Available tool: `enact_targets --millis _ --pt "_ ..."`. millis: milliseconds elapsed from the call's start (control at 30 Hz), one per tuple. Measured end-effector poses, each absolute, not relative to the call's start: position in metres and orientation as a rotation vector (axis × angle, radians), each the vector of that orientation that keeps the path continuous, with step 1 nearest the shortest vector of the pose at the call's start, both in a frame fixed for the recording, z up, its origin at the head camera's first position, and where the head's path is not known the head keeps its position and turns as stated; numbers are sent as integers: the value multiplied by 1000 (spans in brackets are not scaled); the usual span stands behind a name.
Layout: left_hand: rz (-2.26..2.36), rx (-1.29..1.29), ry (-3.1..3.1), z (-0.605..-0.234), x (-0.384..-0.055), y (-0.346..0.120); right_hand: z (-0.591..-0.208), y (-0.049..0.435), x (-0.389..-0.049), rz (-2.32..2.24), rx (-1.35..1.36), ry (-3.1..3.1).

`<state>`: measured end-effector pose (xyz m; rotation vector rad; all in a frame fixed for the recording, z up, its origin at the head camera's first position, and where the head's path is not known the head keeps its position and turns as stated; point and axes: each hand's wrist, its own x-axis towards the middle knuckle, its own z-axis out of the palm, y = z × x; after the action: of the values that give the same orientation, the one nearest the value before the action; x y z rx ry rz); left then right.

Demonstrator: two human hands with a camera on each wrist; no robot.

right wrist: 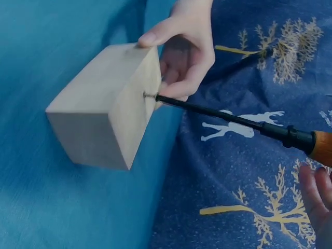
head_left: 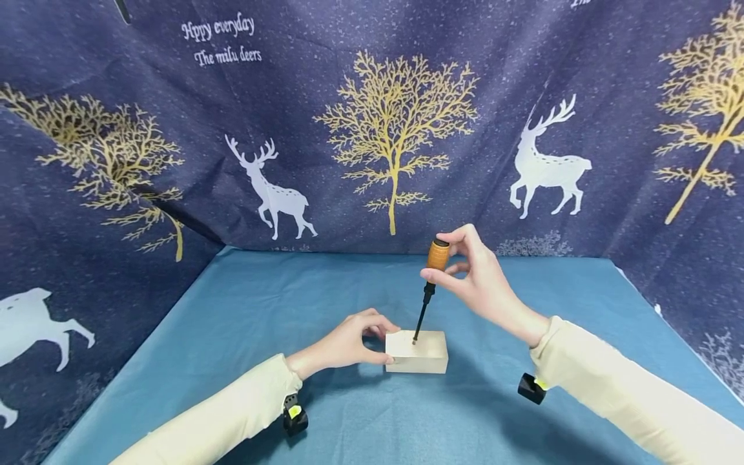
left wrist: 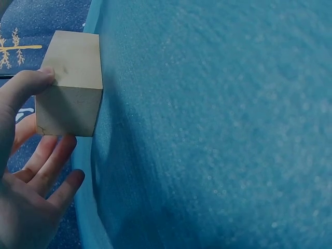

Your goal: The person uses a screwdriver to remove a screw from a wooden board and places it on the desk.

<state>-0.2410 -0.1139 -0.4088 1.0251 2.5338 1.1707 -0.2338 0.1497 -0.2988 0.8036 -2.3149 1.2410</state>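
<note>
A pale wooden block lies on the blue cloth, held at its left end between the thumb and fingers of my left hand. My right hand grips a screwdriver by its orange handle, with the index finger near the black cap on top. The dark shaft runs down to a small screw standing in the block's upper face. Tip and screw head meet in the right wrist view. In the left wrist view the thumb presses the block from one side, and some fingers spread beneath it.
Blue cloth covers the table. Behind it hangs a dark blue backdrop printed with white deer and golden trees. A black wrist camera sits on the left sleeve, and another black camera on the right.
</note>
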Motion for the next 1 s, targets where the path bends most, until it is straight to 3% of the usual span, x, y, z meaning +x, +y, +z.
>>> enact_targets --millis 533,1000 --pt "1144 1032 2544 -408 -243 -114 -292 147 -231 1683 681 -2249" --pt "1158 1045 2541 -406 -240 -113 -299 156 -236 1759 1131 -2161"
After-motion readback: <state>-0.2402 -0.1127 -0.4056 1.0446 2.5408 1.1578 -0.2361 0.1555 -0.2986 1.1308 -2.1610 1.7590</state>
